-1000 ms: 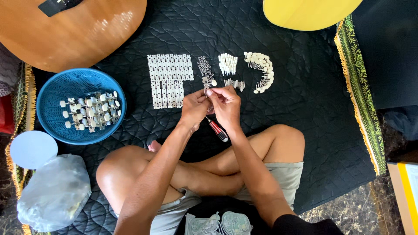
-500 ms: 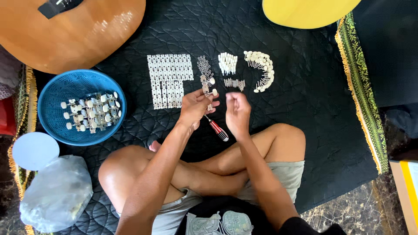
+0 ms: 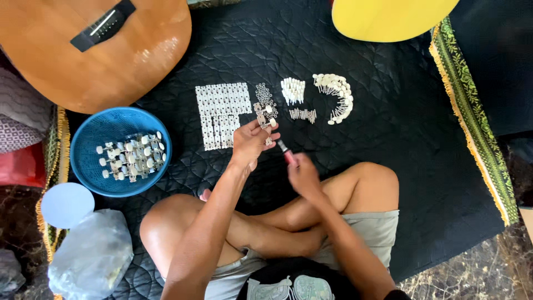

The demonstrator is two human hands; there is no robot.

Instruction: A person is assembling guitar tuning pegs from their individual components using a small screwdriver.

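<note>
Head view, from the left: a clear plastic bag (image 3: 91,261) and a pale blue round lid (image 3: 66,204) lie beside a blue basket (image 3: 89,139) holding assembled tuning machines (image 3: 131,156). Above it rests an acoustic guitar body (image 3: 94,50). On the black quilted mat (image 3: 388,128) sit a grid of small metal plates (image 3: 222,114), then rows of white pegs (image 3: 292,90) and a curved row of white knobs (image 3: 336,94). The left hand (image 3: 251,141) is closed around a tuner strip (image 3: 265,113), held upright just above the fingers. The right hand (image 3: 302,175) grips a red-handled screwdriver (image 3: 286,153), its long axis slanting up-left toward the strip. The tip lies just beside the strip's lower end, so the right hand is the nearer one to work it.
</note>
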